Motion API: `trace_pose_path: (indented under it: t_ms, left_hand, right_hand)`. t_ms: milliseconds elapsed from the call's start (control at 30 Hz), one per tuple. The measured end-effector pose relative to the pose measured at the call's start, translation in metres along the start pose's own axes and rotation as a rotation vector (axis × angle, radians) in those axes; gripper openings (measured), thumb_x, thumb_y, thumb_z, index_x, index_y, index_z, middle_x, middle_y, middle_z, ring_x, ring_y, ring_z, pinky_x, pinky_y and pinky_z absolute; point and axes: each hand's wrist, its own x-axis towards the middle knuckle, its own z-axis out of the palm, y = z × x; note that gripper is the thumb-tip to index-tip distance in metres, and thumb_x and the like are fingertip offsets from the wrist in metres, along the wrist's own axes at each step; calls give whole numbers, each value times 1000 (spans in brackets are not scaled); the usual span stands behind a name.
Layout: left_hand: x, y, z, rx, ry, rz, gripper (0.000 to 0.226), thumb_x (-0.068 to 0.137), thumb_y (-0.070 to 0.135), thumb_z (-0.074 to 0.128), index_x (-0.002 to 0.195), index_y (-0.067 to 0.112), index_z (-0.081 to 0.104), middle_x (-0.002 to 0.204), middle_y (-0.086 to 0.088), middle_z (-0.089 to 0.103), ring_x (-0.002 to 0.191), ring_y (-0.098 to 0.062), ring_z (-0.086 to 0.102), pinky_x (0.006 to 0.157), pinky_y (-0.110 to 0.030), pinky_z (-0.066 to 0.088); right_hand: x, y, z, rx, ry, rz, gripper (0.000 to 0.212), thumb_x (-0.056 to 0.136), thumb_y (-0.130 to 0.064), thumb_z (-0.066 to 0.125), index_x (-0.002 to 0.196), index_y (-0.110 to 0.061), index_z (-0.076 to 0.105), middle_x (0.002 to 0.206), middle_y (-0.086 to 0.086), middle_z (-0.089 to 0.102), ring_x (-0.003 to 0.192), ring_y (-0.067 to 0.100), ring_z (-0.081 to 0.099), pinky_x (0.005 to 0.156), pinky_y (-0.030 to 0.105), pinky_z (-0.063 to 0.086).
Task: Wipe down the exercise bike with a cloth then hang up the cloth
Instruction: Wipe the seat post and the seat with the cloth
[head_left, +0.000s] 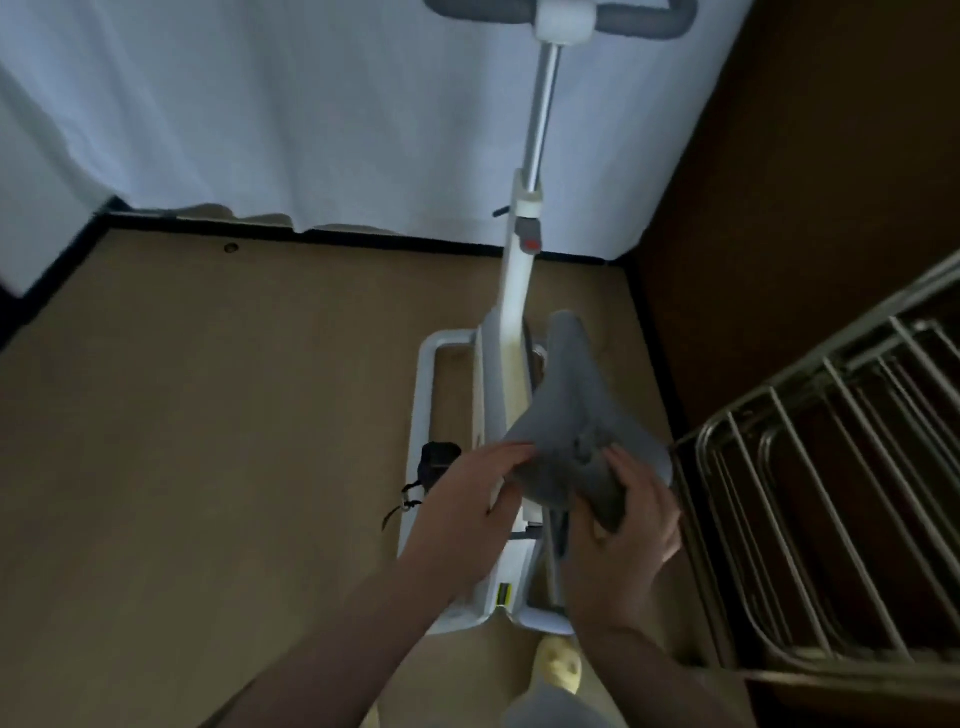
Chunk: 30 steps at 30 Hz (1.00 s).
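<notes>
- A tan floor (208, 415) is filling the lower left of the view, with a white curtain (260, 114) hanging behind it and a dark wall running along the right side.
- The exercise bike (511, 322) is standing on the floor, its long axis running away from the camera toward the curtain; the white base frame (428, 415) is lying nearest, and the handlebar post (543, 119) is rising to grey handlebars (644, 21) at the top edge.
- The grey saddle (576, 395) is pointing its narrow nose toward the handlebars, with the wide rear end facing the person.
- The cloth (605, 493), grey and hard to tell apart from the saddle, is lying bunched at the saddle's rear.
- The right hand (618, 540) is gripping the cloth, its fingers curling around the bundle against the saddle's back edge.
- The left hand (478, 483) is resting on the saddle's left rear edge with fairly straight fingers, touching it rather than clasping it.
- A metal drying rack (831, 467) is standing just to the right of the bike.
- A black pedal (439, 460) is showing on the bike's left side.
</notes>
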Motion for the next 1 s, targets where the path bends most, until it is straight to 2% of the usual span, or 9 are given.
trace_pose_path:
  t_ms: [200, 267, 333, 500, 633, 767, 833, 933, 1000]
  left_hand:
    - [3, -12, -16, 41, -244, 163, 50, 92, 3, 48, 136, 27, 51, 136, 28, 36, 129, 5, 29, 107, -8, 20]
    - [7, -17, -18, 30, -247, 203, 51, 88, 3, 50, 133, 26, 54, 132, 36, 36, 128, -5, 37, 109, -25, 32]
    - [12, -19, -17, 15, -246, 227, 49, 85, 3, 51, 128, 26, 58, 122, 44, 37, 120, -13, 47, 99, -36, 44]
    - [23, -13, -17, 42, -220, 211, 39, 89, 12, 51, 124, 24, 59, 119, 21, 48, 120, -12, 46, 98, -29, 41]
    - [29, -7, -9, 44, -147, 194, 38, 81, 22, 47, 116, 21, 63, 115, 17, 52, 115, -12, 50, 96, -27, 43]
    - [28, -3, -5, 60, -162, 234, 38, 89, 13, 50, 125, 20, 62, 128, 12, 53, 123, -5, 44, 100, -17, 37]
    - [31, -3, -3, 47, -151, 228, 36, 88, 16, 51, 122, 23, 63, 125, 15, 54, 121, -4, 46, 96, -8, 36]
    - [35, -6, 1, 7, -123, 196, 35, 85, 19, 52, 118, 23, 65, 121, 12, 56, 118, -10, 52, 95, -19, 45]
    - [32, -7, 3, 19, -119, 197, 37, 84, 18, 53, 120, 19, 64, 123, 9, 56, 117, -13, 53, 93, -33, 50]
  right_hand:
    - [-1, -3, 13, 30, 346, 81, 40, 69, -12, 77, 108, -10, 66, 104, 4, 67, 97, 18, 52, 86, 28, 35]
    - [-16, -12, 20, -9, 248, 0, 43, 65, -9, 76, 106, -16, 65, 103, -1, 66, 96, 14, 50, 82, 23, 32]
    - [-20, -10, 16, -50, 159, -84, 47, 63, -9, 78, 106, -21, 64, 105, -8, 64, 100, 13, 50, 84, 25, 32]
    - [-15, -1, 7, -160, 309, 43, 40, 64, -18, 79, 103, -16, 69, 103, 4, 62, 92, 26, 53, 78, 37, 43]
    - [-20, 0, 1, -178, 73, -205, 32, 70, -20, 69, 102, -19, 65, 98, 0, 58, 88, 19, 51, 73, 32, 45]
    - [-5, 9, -10, 118, 270, 263, 30, 77, -9, 74, 99, -12, 54, 98, 1, 50, 90, 19, 48, 75, 16, 38]
    - [-18, -4, 0, 323, 255, 445, 34, 80, -5, 73, 89, -17, 43, 94, 5, 48, 82, 19, 50, 71, 10, 41]
    - [-37, -28, 20, 597, 112, 660, 32, 83, -7, 70, 89, -18, 41, 93, 10, 56, 83, 25, 59, 76, 37, 55]
    - [-37, -34, 24, 728, 156, 840, 29, 84, -12, 71, 96, -18, 45, 96, 8, 63, 88, 22, 66, 79, 39, 56]
